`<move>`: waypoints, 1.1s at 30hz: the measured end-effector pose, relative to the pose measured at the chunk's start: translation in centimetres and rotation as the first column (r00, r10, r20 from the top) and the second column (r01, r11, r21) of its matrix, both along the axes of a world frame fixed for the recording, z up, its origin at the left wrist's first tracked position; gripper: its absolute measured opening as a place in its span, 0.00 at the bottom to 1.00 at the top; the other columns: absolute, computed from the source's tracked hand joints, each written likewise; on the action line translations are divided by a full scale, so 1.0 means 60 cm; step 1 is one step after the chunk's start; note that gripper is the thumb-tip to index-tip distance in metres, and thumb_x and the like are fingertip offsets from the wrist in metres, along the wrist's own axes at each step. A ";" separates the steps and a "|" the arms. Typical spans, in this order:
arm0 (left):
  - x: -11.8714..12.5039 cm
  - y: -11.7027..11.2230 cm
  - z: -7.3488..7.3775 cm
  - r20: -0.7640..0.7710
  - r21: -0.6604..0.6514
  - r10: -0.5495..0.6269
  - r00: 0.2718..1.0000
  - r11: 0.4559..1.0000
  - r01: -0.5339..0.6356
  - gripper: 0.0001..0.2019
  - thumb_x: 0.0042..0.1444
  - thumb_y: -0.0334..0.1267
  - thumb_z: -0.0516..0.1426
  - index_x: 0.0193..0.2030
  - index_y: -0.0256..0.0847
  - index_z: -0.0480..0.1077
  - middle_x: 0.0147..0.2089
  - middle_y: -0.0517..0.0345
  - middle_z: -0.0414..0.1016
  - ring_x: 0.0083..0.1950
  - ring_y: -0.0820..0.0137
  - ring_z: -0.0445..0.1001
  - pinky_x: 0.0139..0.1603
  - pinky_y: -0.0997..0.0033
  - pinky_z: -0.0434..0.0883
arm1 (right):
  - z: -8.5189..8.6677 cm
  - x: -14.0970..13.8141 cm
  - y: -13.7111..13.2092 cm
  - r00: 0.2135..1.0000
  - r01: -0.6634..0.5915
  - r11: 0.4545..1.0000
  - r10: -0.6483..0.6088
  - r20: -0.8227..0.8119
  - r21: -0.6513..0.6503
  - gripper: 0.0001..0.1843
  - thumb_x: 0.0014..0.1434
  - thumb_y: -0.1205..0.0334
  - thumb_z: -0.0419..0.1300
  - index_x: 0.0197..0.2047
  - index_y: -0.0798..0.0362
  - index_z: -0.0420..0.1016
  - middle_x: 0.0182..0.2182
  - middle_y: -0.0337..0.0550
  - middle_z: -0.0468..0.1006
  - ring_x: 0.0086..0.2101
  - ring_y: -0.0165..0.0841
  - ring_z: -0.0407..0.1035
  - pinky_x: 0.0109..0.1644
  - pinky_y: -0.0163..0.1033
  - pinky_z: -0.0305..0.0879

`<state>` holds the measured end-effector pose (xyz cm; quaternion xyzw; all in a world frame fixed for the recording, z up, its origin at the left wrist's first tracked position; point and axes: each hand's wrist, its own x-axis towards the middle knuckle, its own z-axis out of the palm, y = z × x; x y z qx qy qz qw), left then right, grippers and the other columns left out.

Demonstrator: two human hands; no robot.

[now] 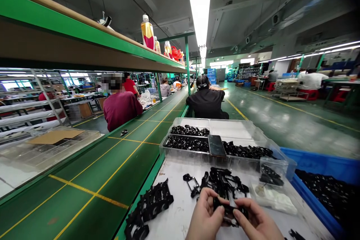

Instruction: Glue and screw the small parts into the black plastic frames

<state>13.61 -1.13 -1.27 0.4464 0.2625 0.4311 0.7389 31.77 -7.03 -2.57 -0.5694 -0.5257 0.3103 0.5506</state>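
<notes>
Low in the head view, my left hand [207, 213] and my right hand [254, 217] are both closed around one black plastic part [229, 210]. The thumbs press on its near side, and the fingers hide much of its shape. Just beyond the hands lies a loose pile of black plastic frames [222, 180] on the white worktop [173, 219]. One single frame [191, 184] rests a little left of that pile. Farther left, a row of black parts [150, 204] is lined up along the table's edge.
A clear divided tray [168, 152] holds small black parts, with a phone [216, 145] across it. On the right stands a blue bin [312, 195] of black parts. The green conveyor belt [92, 180] runs along the left. A person in black [206, 101] sits ahead.
</notes>
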 end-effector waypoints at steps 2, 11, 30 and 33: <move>-0.005 -0.003 0.014 -0.005 -0.012 -0.014 1.000 1.000 0.014 0.27 0.54 0.48 0.73 0.46 0.43 0.62 0.49 0.52 0.82 0.36 0.72 0.80 0.37 0.72 0.78 | 0.007 -0.004 -0.001 0.999 -0.003 1.000 0.002 0.041 0.025 0.21 0.65 0.40 0.67 0.45 0.50 0.85 0.41 0.51 0.87 0.43 0.45 0.84 0.47 0.38 0.83; -0.012 -0.007 0.027 -0.003 -0.030 -0.035 0.999 0.999 0.035 0.31 0.51 0.56 0.75 0.46 0.42 0.64 0.47 0.52 0.82 0.36 0.72 0.79 0.36 0.72 0.78 | 0.044 -0.019 -0.012 0.970 -0.015 0.997 -0.004 0.244 0.075 0.20 0.70 0.41 0.62 0.37 0.47 0.83 0.33 0.44 0.83 0.33 0.37 0.79 0.37 0.34 0.77; -0.017 -0.024 0.051 0.021 0.059 -0.027 0.999 0.998 0.026 0.18 0.60 0.39 0.71 0.49 0.40 0.69 0.52 0.49 0.83 0.49 0.66 0.81 0.52 0.64 0.78 | 0.057 -0.020 -0.028 0.996 0.082 0.995 -0.080 0.047 -0.049 0.20 0.61 0.41 0.71 0.42 0.50 0.81 0.40 0.47 0.83 0.40 0.41 0.79 0.42 0.39 0.79; -0.012 -0.019 0.038 0.058 0.040 -0.026 0.998 0.999 0.023 0.21 0.58 0.40 0.72 0.50 0.39 0.69 0.53 0.47 0.82 0.50 0.66 0.81 0.53 0.62 0.79 | 0.033 -0.006 -0.023 0.993 0.112 0.988 -0.108 0.046 -0.104 0.26 0.56 0.37 0.72 0.46 0.49 0.82 0.42 0.48 0.85 0.42 0.43 0.81 0.44 0.39 0.82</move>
